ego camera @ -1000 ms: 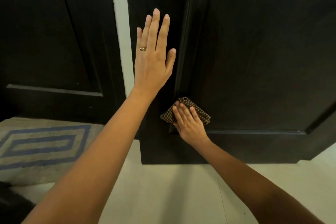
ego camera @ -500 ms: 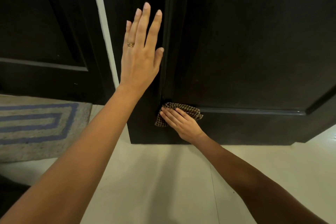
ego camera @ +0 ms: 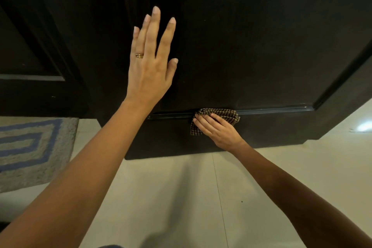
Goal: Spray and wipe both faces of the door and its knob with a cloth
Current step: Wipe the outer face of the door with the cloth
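Dark brown panelled wooden door is filling the upper view. Checked brown folded cloth is lying against its lower moulding rail, right hand pressing it there with flat fingers. Left hand, fingers straight, is resting flat on the door higher up. Blue-striped grey rug is lying leftward.

a pale, glossy tiled floor is spreading across the lower view, a thin joint line running through it. a grey rug with blue nested rectangles is lying at the left. a bright glare is reflecting at the right. possibly another dark panelled door is standing far left.
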